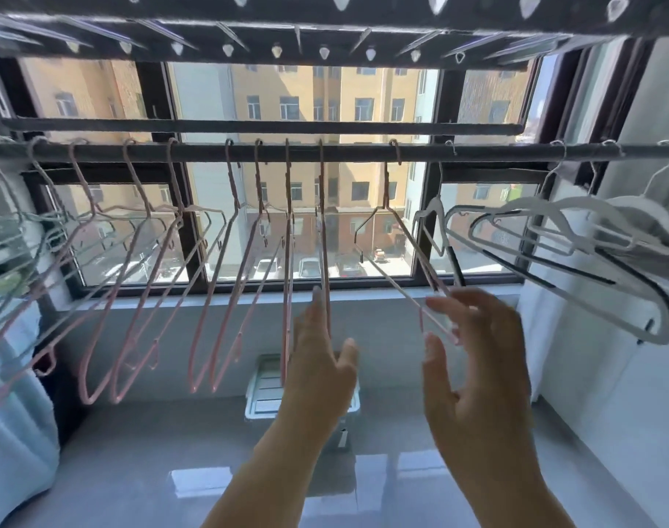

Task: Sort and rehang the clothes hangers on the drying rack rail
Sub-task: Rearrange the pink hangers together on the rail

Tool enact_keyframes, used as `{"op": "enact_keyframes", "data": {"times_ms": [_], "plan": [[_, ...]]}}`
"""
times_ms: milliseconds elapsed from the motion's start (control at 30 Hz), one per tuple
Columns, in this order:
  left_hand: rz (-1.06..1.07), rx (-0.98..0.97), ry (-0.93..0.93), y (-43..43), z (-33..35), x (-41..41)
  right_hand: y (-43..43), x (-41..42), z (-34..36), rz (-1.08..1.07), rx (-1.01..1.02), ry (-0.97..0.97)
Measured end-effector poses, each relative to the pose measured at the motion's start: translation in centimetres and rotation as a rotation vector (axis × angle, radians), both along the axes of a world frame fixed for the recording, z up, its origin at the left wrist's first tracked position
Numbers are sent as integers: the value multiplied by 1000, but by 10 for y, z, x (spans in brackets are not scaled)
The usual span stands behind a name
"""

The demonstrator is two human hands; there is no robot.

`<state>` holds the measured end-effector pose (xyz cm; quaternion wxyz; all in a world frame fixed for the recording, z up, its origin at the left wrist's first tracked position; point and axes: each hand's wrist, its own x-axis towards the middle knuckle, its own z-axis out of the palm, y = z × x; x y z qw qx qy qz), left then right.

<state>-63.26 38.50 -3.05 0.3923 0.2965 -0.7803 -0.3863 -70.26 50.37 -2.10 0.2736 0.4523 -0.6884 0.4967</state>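
Observation:
A dark rail (pixel 355 152) runs across the window at head height. Several pink hangers (pixel 226 299) hang from its left and middle part. White and grey hangers (pixel 576 257) bunch at its right end, greenish ones (pixel 5 238) at the far left. My left hand (pixel 321 360) is raised, fingers apart, its fingertips against the bottom of one pink hanger (pixel 324 261) that hangs edge-on. My right hand (pixel 477 360) is spread beside the lower corner of a tilted pink hanger (pixel 412 276); fingers touch its wire without closing on it.
A second rail (pixel 260 126) runs just behind and above. A perforated rack beam (pixel 325 9) spans overhead. A white plastic box (pixel 264 390) sits on the grey floor below the sill. A pale curtain (pixel 16 413) hangs at left; a white wall (pixel 611 394) stands at right.

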Motion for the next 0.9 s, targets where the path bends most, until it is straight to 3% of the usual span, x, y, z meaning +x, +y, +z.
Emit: {"op": "enact_keyframes", "data": {"times_ms": [67, 133, 333, 633, 900], "plan": [[59, -236, 24, 14, 4, 1, 2, -11, 10, -82, 75, -18], [-42, -351, 71, 25, 7, -6, -3, -21, 12, -98, 214, -134], [-395, -99, 45, 33, 9, -29, -18, -29, 14, 52, 358, -408], [-397, 210, 214, 11, 17, -42, -50, -36, 6, 265, 67, -644], [-347, 210, 219, -1, 17, -44, -91, -43, 49, 220, -36, -592]]}}
